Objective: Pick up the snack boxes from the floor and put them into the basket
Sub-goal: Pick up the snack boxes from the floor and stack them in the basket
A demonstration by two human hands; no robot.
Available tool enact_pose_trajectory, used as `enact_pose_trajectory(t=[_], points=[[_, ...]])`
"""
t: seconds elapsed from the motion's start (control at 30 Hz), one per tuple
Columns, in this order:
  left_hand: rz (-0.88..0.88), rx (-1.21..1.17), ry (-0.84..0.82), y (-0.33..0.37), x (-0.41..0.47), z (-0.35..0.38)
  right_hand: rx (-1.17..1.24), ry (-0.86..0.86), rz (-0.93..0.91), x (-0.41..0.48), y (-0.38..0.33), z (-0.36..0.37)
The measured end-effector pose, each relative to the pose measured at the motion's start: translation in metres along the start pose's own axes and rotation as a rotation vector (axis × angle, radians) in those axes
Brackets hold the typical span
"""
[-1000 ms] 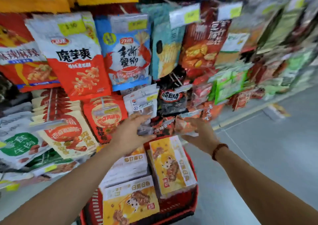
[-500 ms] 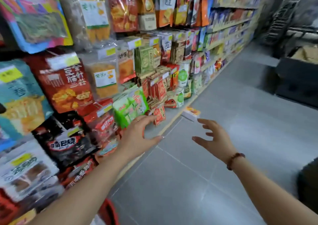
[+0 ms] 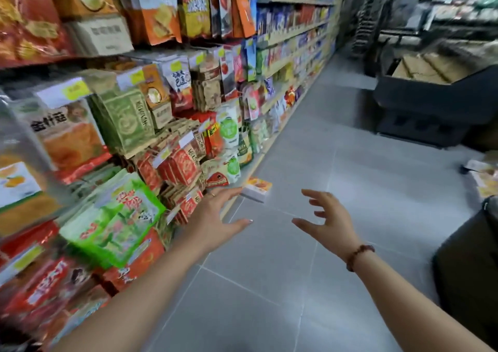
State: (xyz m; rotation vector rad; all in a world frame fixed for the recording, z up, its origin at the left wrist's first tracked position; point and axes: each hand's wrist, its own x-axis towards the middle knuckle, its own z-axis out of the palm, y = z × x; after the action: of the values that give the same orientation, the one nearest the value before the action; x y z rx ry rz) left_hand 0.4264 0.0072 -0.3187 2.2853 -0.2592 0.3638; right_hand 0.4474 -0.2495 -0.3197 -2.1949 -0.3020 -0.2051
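Snack box (image 3: pixel 256 188) lies flat on the grey floor (image 3: pixel 269 284) against the foot of the shelving (image 3: pixel 272 139), just beyond the fingertips of my left hand (image 3: pixel 213 217). My right hand (image 3: pixel 331 222) hovers to its right, apart from it. Both hands are empty, fingers loosely spread.

A shop aisle is shown, somewhat blurred. A grey tiled floor (image 3: pixel 296 284) with pale seams is seen running away to the far end. The left side is lined by long shelves (image 3: pixel 291 32), packed with snack packets (image 3: pixel 121 217) in red, green and orange and marked by yellow price tags (image 3: pixel 75 90). On the right, a dark display bin (image 3: pixel 431 101) is filled with brown cartons (image 3: pixel 420 69); more shelving (image 3: pixel 463 7) is seen behind it.
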Motion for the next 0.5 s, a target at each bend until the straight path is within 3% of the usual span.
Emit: enact_pose_trajectory(t=[0.27,0.5], points=[[-0.008,-0.013,-0.108,-0.062,0.187,0.053,0.019,-0.026,0.097,0.155,0.065,0.009],[-0.063,0.009,-0.063,-0.103,0.318,0.108,-0.021,-0.138,0.129,0.284,0.149,0.011]])
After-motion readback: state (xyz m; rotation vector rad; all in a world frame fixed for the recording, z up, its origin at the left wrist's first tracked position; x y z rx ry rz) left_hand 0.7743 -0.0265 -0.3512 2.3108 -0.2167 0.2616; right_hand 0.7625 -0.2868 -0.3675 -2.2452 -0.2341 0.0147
